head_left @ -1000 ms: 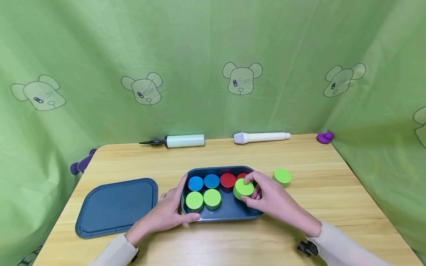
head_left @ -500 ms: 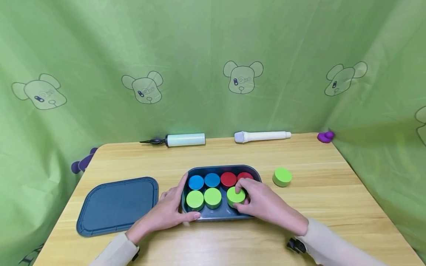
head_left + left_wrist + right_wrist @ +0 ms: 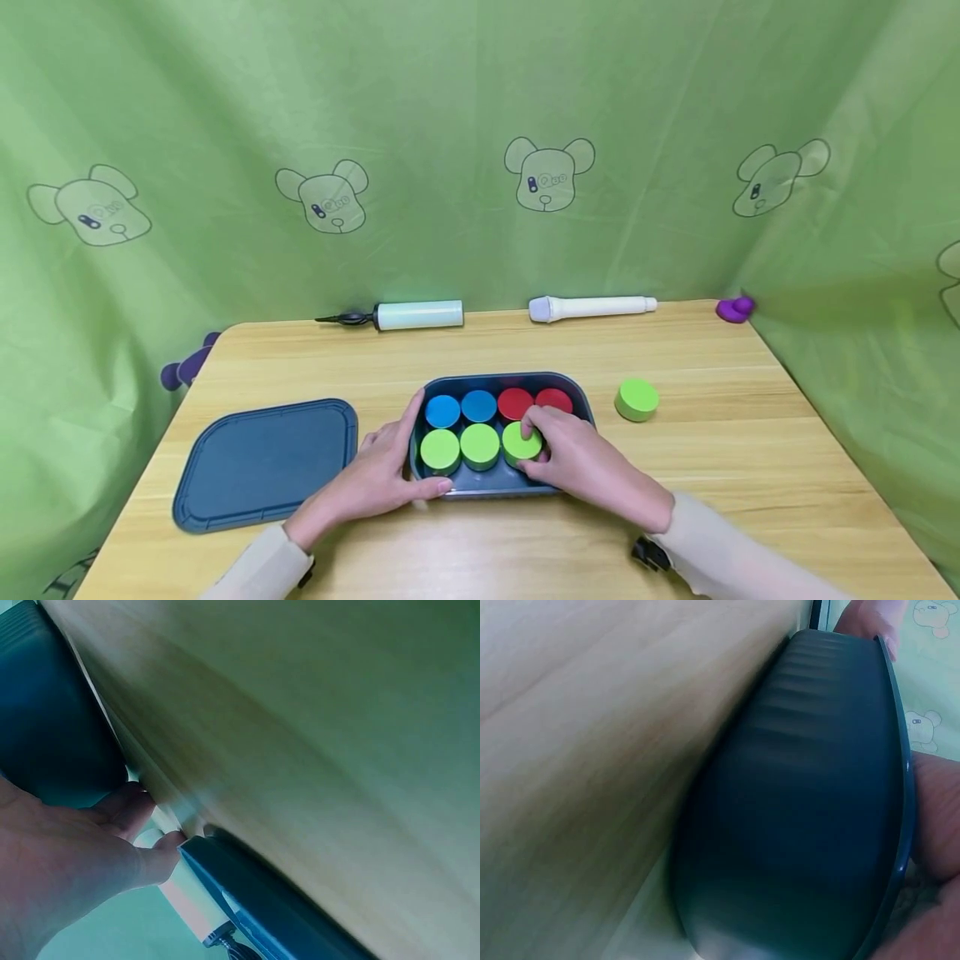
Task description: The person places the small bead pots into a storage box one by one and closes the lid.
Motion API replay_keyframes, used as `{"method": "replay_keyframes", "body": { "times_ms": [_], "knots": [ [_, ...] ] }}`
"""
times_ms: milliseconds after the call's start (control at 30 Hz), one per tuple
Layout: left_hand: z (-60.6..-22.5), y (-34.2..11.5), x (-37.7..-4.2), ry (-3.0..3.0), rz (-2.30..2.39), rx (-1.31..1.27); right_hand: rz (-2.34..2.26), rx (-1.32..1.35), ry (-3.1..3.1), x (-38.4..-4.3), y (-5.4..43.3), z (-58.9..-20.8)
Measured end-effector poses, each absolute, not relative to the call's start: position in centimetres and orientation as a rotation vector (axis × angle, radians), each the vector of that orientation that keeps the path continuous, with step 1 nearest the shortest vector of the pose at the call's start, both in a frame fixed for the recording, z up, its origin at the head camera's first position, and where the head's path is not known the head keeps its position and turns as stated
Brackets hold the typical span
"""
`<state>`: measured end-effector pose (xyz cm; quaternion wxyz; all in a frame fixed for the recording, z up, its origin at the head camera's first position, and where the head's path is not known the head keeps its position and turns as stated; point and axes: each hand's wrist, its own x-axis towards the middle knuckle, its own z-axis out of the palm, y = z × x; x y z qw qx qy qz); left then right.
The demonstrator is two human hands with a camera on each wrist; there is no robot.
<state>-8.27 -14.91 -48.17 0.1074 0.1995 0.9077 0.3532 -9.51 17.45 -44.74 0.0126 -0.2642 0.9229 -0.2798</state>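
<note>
A dark blue plastic box (image 3: 480, 483) sits on the table, its outer wall filling much of the right wrist view. My left hand (image 3: 382, 471) grips its left end, thumb along the front rim and fingers around the far side. Inside, two blue round blocks (image 3: 442, 411) and two red round blocks (image 3: 516, 404) make up the back row. Two green round blocks (image 3: 440, 451) stand side by side at the front left. My right hand (image 3: 581, 454) reaches over the right end and pinches a third green round block (image 3: 519, 445), beside those two.
Another green round block (image 3: 637, 400) lies right of the box. A flat dark blue lid (image 3: 270, 467) lies to its left. Along the back edge are a hand pump (image 3: 420, 315), a white microphone-shaped object (image 3: 592, 308) and a purple object (image 3: 735, 309). A green curtain (image 3: 450, 125) hangs behind.
My right hand has carried the pinched green block leftward and down toward the other two green ones in the front row. My left hand keeps its hold on the box.
</note>
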Motion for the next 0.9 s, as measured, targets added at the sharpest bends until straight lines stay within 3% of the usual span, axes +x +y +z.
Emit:
{"method": "replay_keyframes", "body": {
  "times_ms": [900],
  "knots": [
    [-48.4, -15.0, -8.3, 2.683, 1.041, 0.586, -1.115, -0.664, 2.751, -8.9, 18.8, -43.4]
  ]
}}
